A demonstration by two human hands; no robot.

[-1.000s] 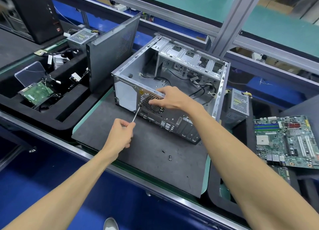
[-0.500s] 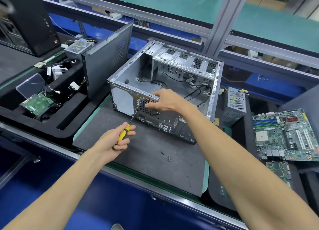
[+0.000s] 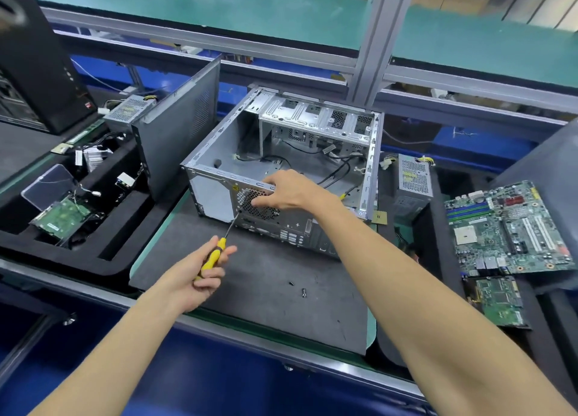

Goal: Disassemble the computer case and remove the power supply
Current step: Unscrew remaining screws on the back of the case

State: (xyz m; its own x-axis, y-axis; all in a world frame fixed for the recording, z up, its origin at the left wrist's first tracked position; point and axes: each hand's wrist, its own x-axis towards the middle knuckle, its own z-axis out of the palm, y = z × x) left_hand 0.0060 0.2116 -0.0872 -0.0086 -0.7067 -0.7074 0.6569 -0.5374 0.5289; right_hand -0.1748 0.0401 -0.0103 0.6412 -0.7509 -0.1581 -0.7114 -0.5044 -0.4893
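Observation:
An open silver computer case (image 3: 219, 153) lies on its side on a dark mat (image 3: 266, 287), its rear panel facing me. My left hand (image 3: 194, 278) grips a yellow-handled screwdriver (image 3: 215, 253); its tip touches the rear panel beside the round fan grille (image 3: 266, 211). My right hand (image 3: 287, 192) rests on the top rear edge of the case, fingers curled over the grille. Inside the case I see loose black cables. Two small screws (image 3: 297, 287) lie on the mat near the front.
A removed side panel (image 3: 178, 125) stands left of the case. A grey power supply (image 3: 413, 178) sits to the right, another (image 3: 129, 109) at back left. Motherboards (image 3: 506, 228) lie at right. A black foam tray (image 3: 62, 215) with parts is at left.
My left hand has drawn back along the screwdriver, so the yellow handle now shows. The screwdriver tip stays at the rear panel. My right hand stays on the case edge.

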